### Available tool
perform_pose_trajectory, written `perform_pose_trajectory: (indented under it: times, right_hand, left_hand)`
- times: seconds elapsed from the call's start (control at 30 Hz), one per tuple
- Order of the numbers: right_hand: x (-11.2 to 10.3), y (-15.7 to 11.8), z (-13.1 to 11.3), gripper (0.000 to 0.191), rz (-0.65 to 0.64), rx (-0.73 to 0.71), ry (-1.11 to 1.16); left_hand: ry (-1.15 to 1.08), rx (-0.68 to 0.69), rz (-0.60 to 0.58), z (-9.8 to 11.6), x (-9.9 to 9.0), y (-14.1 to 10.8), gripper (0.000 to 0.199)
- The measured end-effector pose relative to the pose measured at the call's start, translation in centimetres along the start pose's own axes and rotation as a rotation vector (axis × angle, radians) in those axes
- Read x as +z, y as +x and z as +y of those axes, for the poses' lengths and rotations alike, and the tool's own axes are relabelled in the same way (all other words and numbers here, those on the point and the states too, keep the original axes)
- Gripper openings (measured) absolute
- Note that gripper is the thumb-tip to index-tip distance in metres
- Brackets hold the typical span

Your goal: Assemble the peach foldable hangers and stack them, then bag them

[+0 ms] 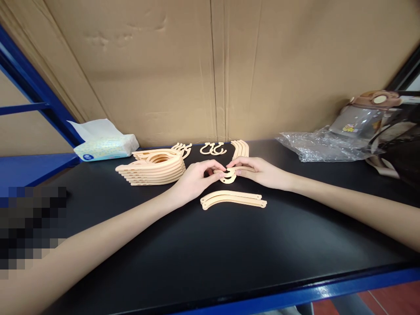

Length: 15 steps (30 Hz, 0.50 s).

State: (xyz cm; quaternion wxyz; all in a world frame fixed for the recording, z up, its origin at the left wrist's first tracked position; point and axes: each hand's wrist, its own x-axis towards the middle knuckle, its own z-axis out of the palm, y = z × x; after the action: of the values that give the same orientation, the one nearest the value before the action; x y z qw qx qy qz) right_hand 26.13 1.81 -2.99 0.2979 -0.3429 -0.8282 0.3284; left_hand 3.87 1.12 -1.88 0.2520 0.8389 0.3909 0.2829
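Note:
Between my two hands is a small cream plastic piece (229, 178) with a curved cut-out. My left hand (201, 177) pinches its left side with thumb and fingertips. On the other side my right hand (254, 169) has its fingers closed on the same piece, and a cream arm part shows between those fingers. Just below lie curved cream arms (233, 199) side by side. Behind my right hand stand more upright-pointing arms (240, 148). Cream hooks (213, 148) lie beyond the hands, with further hooks (183, 148) to their left.
A stack of cream hanger parts (152, 173) sits left of my left hand. Behind it is a tissue pack (106, 146). Crumpled clear plastic (323, 144), a bottle (357, 116) and a dark bag (400, 144) are at the right. Cardboard (157, 74) rises behind the black table (210, 253).

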Motion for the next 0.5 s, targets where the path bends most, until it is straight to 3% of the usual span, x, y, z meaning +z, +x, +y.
perform_pose_trajectory:
  times: [0.5]
  right_hand:
    - [0.30,0.38,-0.38,0.023,0.095,0.003,-0.187]
  left_hand:
    - [0.159,0.112,0.068,-0.63,0.04,0.01,0.011]
